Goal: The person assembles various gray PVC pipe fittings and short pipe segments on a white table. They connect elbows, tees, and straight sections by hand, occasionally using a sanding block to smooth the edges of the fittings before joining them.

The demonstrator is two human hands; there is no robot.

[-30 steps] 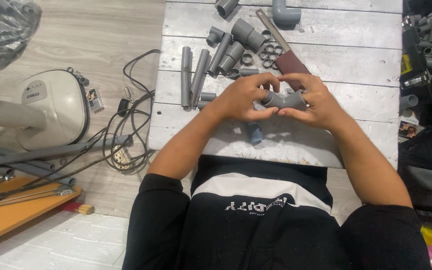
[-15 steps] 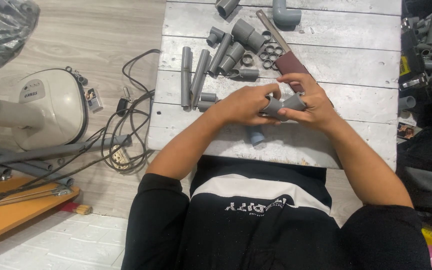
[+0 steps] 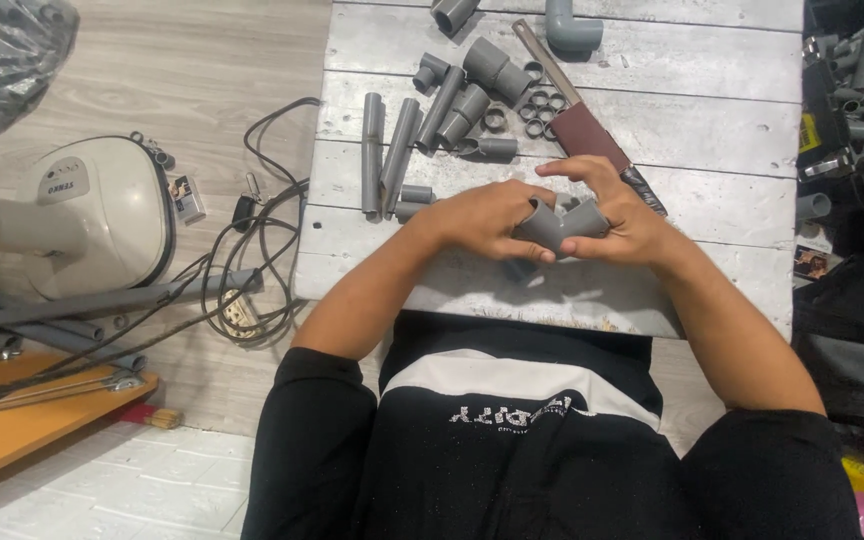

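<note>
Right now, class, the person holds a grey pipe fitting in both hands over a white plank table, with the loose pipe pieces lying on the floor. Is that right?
Not quite. The head view shows the loose pipe pieces lying on the white plank table, beyond the hands. The left hand and right hand do hold the grey pipe fitting.

Both hands meet over the whitewashed plank table point(image 3: 732, 215). The left hand point(image 3: 482, 220) and right hand point(image 3: 617, 215) clasp a grey pipe fitting point(image 3: 557, 225), fingers point(image 3: 532, 205) wrapped around it. Beyond the fingers lie grey pipe lengths point(image 3: 392, 150), small rings point(image 3: 537, 110) and a maroon-handled tool point(image 3: 582, 125).
</note>
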